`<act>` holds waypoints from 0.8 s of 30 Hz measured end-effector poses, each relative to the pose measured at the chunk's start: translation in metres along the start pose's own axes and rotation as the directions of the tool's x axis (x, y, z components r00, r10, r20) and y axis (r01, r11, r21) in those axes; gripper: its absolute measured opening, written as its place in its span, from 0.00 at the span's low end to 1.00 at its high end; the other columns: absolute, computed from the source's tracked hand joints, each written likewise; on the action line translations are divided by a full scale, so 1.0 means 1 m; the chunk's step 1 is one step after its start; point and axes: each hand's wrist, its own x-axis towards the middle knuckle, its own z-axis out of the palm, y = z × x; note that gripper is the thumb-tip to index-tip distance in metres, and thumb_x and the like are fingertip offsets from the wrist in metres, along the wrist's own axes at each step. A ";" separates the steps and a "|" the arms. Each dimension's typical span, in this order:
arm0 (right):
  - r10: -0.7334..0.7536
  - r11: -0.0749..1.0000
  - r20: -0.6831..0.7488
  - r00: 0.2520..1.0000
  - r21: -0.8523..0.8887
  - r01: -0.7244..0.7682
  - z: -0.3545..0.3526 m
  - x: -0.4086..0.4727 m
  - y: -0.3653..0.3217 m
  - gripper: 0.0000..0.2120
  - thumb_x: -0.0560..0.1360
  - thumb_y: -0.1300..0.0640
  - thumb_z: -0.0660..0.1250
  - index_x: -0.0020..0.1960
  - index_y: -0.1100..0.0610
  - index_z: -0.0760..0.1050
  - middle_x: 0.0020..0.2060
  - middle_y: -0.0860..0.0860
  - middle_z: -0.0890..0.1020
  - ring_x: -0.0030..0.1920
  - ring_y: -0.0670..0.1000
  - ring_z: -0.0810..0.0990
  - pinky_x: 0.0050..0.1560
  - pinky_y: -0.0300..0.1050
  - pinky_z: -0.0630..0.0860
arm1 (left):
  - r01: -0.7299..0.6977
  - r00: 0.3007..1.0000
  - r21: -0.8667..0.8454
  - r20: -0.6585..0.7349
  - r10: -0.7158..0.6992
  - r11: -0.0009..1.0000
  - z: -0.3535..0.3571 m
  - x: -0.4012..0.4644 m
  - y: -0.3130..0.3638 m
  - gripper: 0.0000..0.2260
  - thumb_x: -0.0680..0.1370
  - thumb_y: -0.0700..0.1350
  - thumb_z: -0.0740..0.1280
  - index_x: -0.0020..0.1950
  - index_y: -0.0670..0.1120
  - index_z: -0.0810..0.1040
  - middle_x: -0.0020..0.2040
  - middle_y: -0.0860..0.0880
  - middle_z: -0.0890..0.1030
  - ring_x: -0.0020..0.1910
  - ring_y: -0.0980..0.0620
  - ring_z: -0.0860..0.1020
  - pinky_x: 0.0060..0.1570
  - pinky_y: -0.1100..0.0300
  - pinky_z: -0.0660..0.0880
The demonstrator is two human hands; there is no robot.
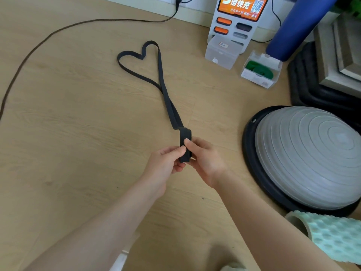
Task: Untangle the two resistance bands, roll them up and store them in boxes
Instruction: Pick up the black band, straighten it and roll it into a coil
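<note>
Both hands pinched on the near end of the black resistance band: left hand steadying, right hand wrapping the first turns. Rest trailing flat across the wooden floor, apparently to feed untwisted. Green band coiled already in the clear box.

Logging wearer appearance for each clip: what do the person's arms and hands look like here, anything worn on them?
Both forearms are bare as far as the frame shows, with no sleeves visible. The left hand and right hand wear no gloves, and no rings, watch or wristband can be seen. No markings show, and the nails look short and unpainted.
</note>
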 end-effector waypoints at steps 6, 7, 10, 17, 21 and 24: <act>-0.126 0.991 -0.072 0.989 -0.064 0.122 0.003 0.002 0.005 0.10 0.79 0.63 0.58 0.55 0.53 0.74 0.40 0.50 0.79 0.41 0.47 0.77 0.46 0.38 0.75 | 0.012 0.998 0.054 -0.056 -0.009 0.998 0.004 0.001 -0.003 0.04 0.75 0.45 0.68 0.42 0.45 0.77 0.35 0.48 0.77 0.27 0.54 0.70 0.31 0.63 0.69; -0.134 0.988 -0.047 0.990 -0.078 0.130 0.002 0.001 0.004 0.10 0.79 0.63 0.57 0.55 0.54 0.74 0.39 0.50 0.79 0.39 0.46 0.78 0.43 0.36 0.76 | 0.014 0.998 0.052 -0.056 -0.011 0.999 0.003 0.001 -0.004 0.04 0.75 0.45 0.68 0.42 0.46 0.76 0.34 0.48 0.77 0.26 0.54 0.70 0.30 0.63 0.68; -0.137 0.973 0.037 0.990 -0.184 0.141 0.004 -0.001 0.004 0.11 0.80 0.64 0.55 0.56 0.59 0.75 0.39 0.50 0.80 0.36 0.45 0.77 0.38 0.33 0.75 | 0.046 0.998 0.027 -0.051 -0.044 0.999 -0.002 0.001 -0.003 0.05 0.76 0.47 0.66 0.45 0.45 0.75 0.32 0.48 0.74 0.25 0.54 0.70 0.29 0.62 0.68; -0.099 0.947 0.225 0.969 -0.279 0.162 -0.006 -0.004 0.001 0.16 0.74 0.66 0.65 0.60 0.57 0.74 0.51 0.51 0.80 0.46 0.44 0.79 0.48 0.32 0.75 | 0.093 0.996 0.088 -0.005 -0.092 0.992 -0.017 0.006 0.009 0.07 0.77 0.50 0.65 0.44 0.47 0.77 0.29 0.48 0.74 0.23 0.54 0.72 0.24 0.64 0.68; -0.150 0.949 0.208 0.967 -0.243 0.199 -0.002 -0.004 0.005 0.15 0.74 0.66 0.65 0.60 0.58 0.75 0.47 0.49 0.81 0.42 0.42 0.79 0.47 0.34 0.74 | 0.063 0.998 0.152 -0.004 -0.063 0.986 -0.017 0.009 0.010 0.10 0.77 0.53 0.64 0.43 0.47 0.77 0.27 0.49 0.74 0.22 0.54 0.72 0.25 0.64 0.68; -0.149 0.979 0.171 0.974 -0.116 0.170 -0.005 0.002 0.004 0.15 0.72 0.61 0.66 0.58 0.54 0.77 0.50 0.52 0.80 0.48 0.47 0.79 0.54 0.42 0.76 | -0.024 0.999 0.179 0.038 0.017 0.984 -0.019 0.012 0.013 0.13 0.77 0.57 0.62 0.44 0.48 0.78 0.27 0.51 0.76 0.26 0.54 0.76 0.30 0.61 0.70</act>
